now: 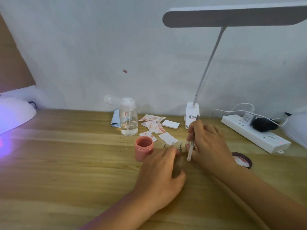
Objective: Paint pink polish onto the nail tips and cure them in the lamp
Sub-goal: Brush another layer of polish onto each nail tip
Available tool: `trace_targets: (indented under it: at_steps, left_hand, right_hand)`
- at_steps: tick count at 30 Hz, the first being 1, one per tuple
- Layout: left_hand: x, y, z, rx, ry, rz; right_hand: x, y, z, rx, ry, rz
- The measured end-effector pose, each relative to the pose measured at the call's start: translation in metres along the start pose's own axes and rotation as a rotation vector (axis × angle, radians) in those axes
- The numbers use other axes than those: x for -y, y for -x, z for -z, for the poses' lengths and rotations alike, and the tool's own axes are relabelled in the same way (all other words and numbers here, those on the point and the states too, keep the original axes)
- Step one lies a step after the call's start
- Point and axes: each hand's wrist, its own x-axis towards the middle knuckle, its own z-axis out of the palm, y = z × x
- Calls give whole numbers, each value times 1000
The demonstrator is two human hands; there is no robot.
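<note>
The nail tips [172,144] sit at three o'clock of the pink polish jar [143,147], so my right hand [211,143], pinching the brush [191,146], should stroke thinly while my left hand [159,176] grips the dark holder [177,165] steady on the bench [66,163].

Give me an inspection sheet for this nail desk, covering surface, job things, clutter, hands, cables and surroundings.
Surface: wooden table, purple glow at its left.
Job's things: pink polish jar open; lid lying right of the right hand; nail tips on stands between the hands; curing lamp lit, far left.
Clutter: pump bottle, pink-stained papers, white pad, blue cloth.
Hands: left hand grips a blurred dark object; right hand holds the brush.
Cables: white cable and black plug at the power strip.
Surroundings: desk lamp overhead, white wall.
</note>
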Motion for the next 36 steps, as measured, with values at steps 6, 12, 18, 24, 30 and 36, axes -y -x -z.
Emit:
trace_targets:
  at_steps: [6, 12, 18, 24, 30, 36]
  left_hand:
    - [-4, -1, -3, 63, -137, -106]
    - [-1, -1, -6, 121, -86, -99]
    - [1, -1, -3, 62, 107, -98]
    - [-1, -7, 2, 126, 474, 30]
    - [4, -11, 3, 122, 448, 45]
    - [11, -13, 6, 191, 308, 14]
  right_hand:
    - [4, 2, 4, -12, 79, 64]
    - [7, 16, 12, -188, 66, 149]
    - [16, 54, 16, -292, -132, 123]
    - [23, 63, 18, -317, -157, 164]
    - [22, 65, 24, -278, -233, 114]
    - [41, 49, 41, -220, -678, -40]
